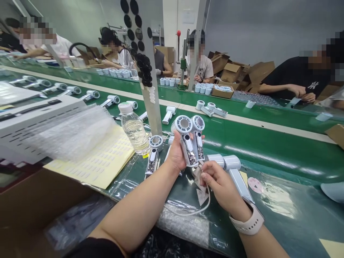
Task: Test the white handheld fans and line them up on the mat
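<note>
Above the green conveyor belt (271, 150), the left hand (174, 152) held two white handheld fans (189, 141) upright, its fingers clamped around their handles and mostly hidden behind them. The right hand (217, 186) was just beside them, its fingers (206, 177) pinched together on a thin white cable (188, 213) that looped down loosely. Held side by side, the smooth casings could have slipped apart under a shifting grip. The slack cable could have caught on another fan (231, 172) lying nearby, and a careless swing could have toppled the water bottle (134, 130) standing close to the left hand.
</note>
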Motion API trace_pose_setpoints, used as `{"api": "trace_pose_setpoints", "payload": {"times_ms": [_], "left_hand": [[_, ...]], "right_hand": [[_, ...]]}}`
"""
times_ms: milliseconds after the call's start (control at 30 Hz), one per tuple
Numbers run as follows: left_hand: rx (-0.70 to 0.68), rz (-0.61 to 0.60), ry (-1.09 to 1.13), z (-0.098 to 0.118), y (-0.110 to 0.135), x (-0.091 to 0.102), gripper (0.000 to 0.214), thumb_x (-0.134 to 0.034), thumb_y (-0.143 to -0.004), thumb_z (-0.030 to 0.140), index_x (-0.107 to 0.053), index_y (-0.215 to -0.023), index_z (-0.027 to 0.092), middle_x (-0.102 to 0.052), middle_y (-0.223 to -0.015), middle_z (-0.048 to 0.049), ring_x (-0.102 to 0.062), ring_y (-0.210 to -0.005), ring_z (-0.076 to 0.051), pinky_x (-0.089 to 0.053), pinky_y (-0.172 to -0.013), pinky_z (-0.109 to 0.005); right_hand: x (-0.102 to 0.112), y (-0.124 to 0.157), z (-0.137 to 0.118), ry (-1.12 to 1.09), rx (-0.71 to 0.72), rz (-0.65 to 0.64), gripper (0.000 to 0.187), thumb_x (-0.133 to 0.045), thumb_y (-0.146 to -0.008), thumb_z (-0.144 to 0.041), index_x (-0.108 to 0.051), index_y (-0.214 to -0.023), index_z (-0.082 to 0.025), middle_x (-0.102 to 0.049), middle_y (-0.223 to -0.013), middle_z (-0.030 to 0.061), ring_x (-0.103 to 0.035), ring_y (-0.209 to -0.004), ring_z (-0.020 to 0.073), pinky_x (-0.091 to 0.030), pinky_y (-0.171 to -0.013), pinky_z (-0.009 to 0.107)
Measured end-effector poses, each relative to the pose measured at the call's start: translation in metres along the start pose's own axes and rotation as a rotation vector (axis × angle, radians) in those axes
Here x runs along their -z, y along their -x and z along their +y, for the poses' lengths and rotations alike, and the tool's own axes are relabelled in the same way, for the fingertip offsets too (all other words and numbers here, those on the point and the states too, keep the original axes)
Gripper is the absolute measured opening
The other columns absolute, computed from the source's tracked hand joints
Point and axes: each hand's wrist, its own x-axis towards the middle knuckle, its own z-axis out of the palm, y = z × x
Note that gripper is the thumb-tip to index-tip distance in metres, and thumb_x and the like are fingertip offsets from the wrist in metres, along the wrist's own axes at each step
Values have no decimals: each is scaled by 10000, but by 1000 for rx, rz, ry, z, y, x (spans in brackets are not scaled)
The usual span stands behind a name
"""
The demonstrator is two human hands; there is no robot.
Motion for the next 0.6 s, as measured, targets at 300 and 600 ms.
{"api": "trace_pose_setpoints", "payload": {"times_ms": [300,600], "left_hand": [[-33,6,-87,-3,2,-5,656,-743,-532,801,-608,-630,167,-738,-1043,-118,-690,-1062,-319,-580,-817,-368],[4,-37,-89,-5,7,-8,672,-715,-522,827,-620,-622,170,-750,-945,-105,-726,-945,-309,-602,-742,-373]], "right_hand": [[-11,-1,-6,-165,-186,-13,249,-745,-729,-421,-690,-731,-179,-639,-563,-5,-575,-540,147,-478,-546,295],[-10,1,-7,-155,-72,14,335,-675,-806,-495,-594,-668,-201,-554,-490,-31,-508,-490,130,-413,-520,265]]}}
